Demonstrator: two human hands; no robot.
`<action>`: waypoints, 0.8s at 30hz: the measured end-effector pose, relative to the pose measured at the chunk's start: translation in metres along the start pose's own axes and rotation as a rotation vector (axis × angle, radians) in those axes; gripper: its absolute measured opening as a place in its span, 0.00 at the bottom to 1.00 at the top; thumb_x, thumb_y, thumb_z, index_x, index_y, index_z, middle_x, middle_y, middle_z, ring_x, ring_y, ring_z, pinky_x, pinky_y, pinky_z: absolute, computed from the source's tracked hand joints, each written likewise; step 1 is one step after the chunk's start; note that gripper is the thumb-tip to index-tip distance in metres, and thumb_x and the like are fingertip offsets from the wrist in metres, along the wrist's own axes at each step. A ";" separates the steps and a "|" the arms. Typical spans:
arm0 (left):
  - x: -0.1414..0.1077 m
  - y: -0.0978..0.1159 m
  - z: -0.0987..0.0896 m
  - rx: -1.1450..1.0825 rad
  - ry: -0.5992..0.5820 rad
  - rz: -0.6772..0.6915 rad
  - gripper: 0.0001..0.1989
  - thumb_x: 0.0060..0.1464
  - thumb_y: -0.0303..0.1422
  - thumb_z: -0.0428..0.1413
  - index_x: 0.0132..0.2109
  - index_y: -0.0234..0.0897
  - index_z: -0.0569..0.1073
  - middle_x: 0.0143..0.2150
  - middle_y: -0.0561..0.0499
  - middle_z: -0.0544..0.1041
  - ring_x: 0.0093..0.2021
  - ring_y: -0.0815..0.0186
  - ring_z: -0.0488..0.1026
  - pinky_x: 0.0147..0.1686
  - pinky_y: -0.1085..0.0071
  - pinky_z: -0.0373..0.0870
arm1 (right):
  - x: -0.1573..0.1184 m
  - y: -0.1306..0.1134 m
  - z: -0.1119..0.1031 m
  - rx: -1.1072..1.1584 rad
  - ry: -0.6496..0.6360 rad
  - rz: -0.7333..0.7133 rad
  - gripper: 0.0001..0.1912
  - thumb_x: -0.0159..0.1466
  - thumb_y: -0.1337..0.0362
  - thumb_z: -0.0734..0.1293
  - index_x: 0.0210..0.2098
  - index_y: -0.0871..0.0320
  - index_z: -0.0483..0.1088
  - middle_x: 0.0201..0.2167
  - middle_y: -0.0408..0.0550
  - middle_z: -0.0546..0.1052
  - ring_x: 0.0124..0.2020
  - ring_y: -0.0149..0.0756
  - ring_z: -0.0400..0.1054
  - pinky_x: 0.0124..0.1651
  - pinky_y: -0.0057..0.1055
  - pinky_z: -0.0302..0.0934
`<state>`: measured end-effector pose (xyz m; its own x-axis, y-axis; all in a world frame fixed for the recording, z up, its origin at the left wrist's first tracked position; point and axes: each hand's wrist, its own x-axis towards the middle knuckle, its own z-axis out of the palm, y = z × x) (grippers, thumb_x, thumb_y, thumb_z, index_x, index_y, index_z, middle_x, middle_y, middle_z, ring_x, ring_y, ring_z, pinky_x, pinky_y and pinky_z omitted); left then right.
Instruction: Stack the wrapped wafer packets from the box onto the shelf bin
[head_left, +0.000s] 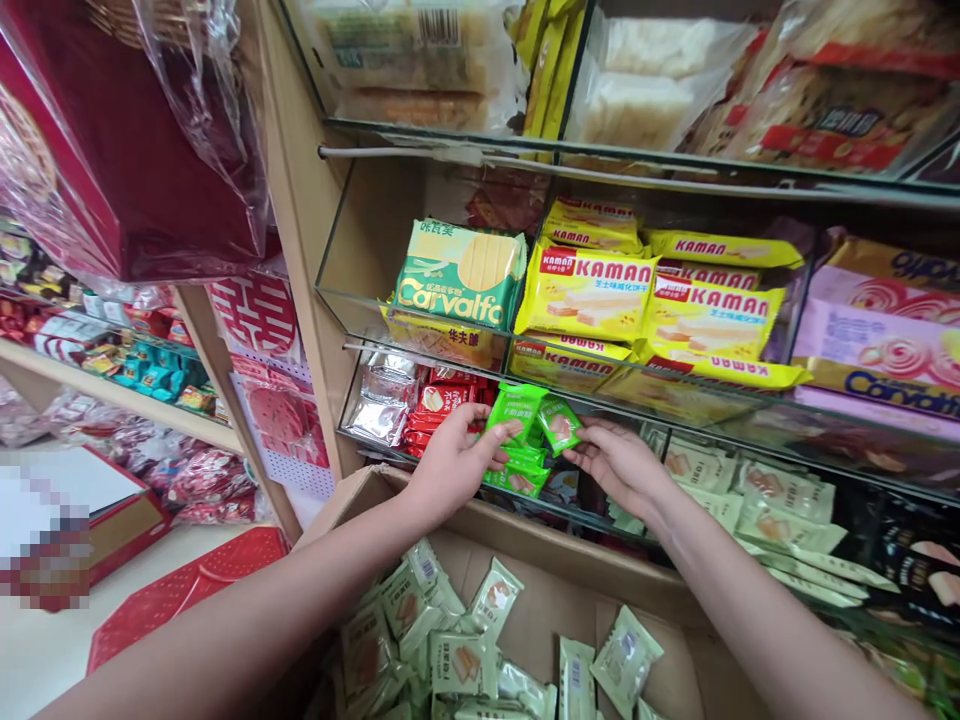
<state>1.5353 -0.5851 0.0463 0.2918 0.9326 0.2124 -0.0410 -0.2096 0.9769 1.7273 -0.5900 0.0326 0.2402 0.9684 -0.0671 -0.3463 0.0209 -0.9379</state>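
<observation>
My left hand (459,458) pinching a bright green packet (519,404), my right hand (626,462) pinching another packet (559,424) just beside it, open carton (622,590) below.

"How does the left forearm (300,590) look?"
"Bare and slender, narrowing smoothly; the right forearm (757,580) looks alike."
"And further down?"
"The left hand (459,455) and right hand (626,462) are bare too, perhaps slim-fingered, though partly hidden."

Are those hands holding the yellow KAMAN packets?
No, the left hand and right hand are holding bright green packets.
</observation>
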 end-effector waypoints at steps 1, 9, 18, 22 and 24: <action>-0.005 0.005 0.006 -0.163 -0.011 -0.128 0.08 0.52 0.31 0.53 0.37 0.35 0.62 0.33 0.50 0.70 0.27 0.71 0.71 0.29 0.72 0.70 | -0.005 -0.001 0.001 0.016 -0.014 0.015 0.09 0.42 0.72 0.68 0.24 0.59 0.68 0.23 0.42 0.73 0.25 0.28 0.66 0.29 0.25 0.65; -0.025 0.014 0.039 -0.524 -0.028 -0.500 0.09 0.53 0.32 0.53 0.36 0.36 0.59 0.32 0.49 0.74 0.25 0.69 0.75 0.23 0.78 0.69 | -0.041 0.000 0.014 0.021 -0.128 0.022 0.08 0.47 0.67 0.68 0.29 0.56 0.69 0.28 0.44 0.74 0.28 0.30 0.66 0.29 0.27 0.62; -0.023 0.015 0.046 -0.434 -0.129 -0.530 0.07 0.54 0.32 0.51 0.36 0.36 0.58 0.33 0.53 0.69 0.22 0.73 0.73 0.20 0.78 0.67 | -0.037 0.000 0.005 -0.345 -0.080 -0.266 0.24 0.45 0.59 0.73 0.41 0.55 0.65 0.37 0.46 0.75 0.37 0.35 0.67 0.41 0.32 0.62; -0.016 0.004 0.013 0.053 -0.123 -0.203 0.07 0.51 0.28 0.51 0.39 0.36 0.63 0.34 0.51 0.69 0.26 0.70 0.72 0.20 0.76 0.66 | -0.015 0.002 -0.003 -0.382 -0.056 -0.321 0.26 0.43 0.59 0.74 0.40 0.56 0.65 0.38 0.47 0.74 0.40 0.37 0.68 0.44 0.35 0.61; -0.008 -0.003 -0.007 0.438 -0.059 0.191 0.09 0.50 0.27 0.50 0.41 0.36 0.66 0.37 0.48 0.71 0.35 0.65 0.71 0.32 0.69 0.70 | -0.005 0.006 -0.001 -0.404 -0.096 -0.301 0.26 0.43 0.59 0.74 0.40 0.56 0.64 0.37 0.48 0.74 0.40 0.38 0.68 0.45 0.36 0.61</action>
<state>1.5261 -0.5901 0.0419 0.3727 0.8496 0.3730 0.3039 -0.4916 0.8161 1.7250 -0.5952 0.0273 0.1843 0.9532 0.2397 0.1080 0.2228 -0.9689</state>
